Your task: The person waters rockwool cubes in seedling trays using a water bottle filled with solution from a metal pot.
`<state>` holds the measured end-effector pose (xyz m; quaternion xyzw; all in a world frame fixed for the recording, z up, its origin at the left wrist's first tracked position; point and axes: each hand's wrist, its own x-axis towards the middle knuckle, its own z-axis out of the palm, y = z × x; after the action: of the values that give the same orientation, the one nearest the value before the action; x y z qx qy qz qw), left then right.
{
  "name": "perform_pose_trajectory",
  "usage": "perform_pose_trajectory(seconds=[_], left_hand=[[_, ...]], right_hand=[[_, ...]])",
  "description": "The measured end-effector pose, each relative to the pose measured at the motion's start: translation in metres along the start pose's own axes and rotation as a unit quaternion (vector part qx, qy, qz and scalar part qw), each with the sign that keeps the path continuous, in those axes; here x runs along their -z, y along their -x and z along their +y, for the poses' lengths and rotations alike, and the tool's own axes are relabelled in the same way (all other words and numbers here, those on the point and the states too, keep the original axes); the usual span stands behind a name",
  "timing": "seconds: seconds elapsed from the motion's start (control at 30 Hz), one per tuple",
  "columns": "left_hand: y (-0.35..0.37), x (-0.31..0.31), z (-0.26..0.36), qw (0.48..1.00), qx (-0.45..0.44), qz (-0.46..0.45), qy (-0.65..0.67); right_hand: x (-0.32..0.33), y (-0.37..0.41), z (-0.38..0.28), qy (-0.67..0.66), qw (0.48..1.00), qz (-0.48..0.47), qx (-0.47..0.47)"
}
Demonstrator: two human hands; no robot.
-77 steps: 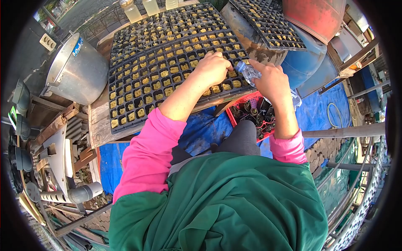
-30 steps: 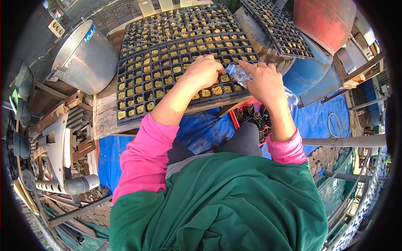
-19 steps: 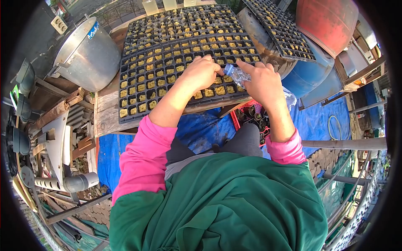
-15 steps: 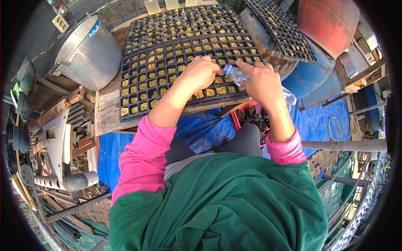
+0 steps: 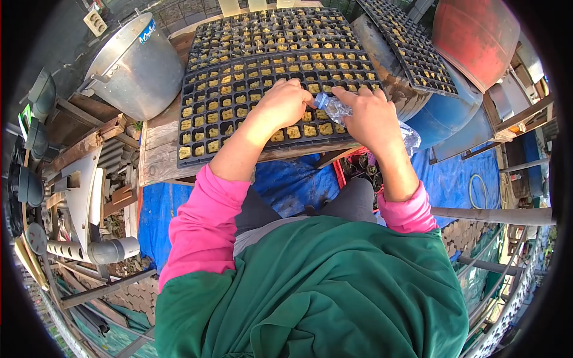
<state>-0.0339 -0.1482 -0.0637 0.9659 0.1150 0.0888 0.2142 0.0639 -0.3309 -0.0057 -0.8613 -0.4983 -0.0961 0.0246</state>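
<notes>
My right hand [image 5: 375, 119] is wrapped round a clear plastic bottle [image 5: 338, 108] with a blue cap, lying tilted with its neck pointing left. The index finger stretches along the neck, and the bottle's base sticks out past the wrist. My left hand [image 5: 285, 104] is closed, its fingers curled with the tips close beside the cap. Whether those fingertips hold anything is hidden. Both hands are over the near black seedling tray [image 5: 210, 119], whose small cells hold yellowish sponge-like cubes. Behind it lies another such tray [image 5: 268, 39], with thin pale sprouts in places.
A large metal pot [image 5: 140, 71] stands left of the trays on the wooden table [image 5: 156, 156]. At right are a third tray [image 5: 412, 48], a blue barrel [image 5: 441, 113] and a red barrel [image 5: 474, 39]. A red crate [image 5: 339, 173] sits below the table edge, on blue tarp [image 5: 292, 188].
The view has shifted slightly, so trays and pot appear a little further right and higher. The bottle's neck has moved slightly left over the tray. Both hands keep nearly the same pose.
</notes>
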Motion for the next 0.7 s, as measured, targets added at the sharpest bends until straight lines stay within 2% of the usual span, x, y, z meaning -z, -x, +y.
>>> perform_pose_trajectory(seconds=[0.7], left_hand=[[0.028,0.013,-0.019,1.000,0.003,0.023,0.001]], right_hand=[[0.002,-0.009,-0.026,-0.010,0.999,-0.013,0.032]])
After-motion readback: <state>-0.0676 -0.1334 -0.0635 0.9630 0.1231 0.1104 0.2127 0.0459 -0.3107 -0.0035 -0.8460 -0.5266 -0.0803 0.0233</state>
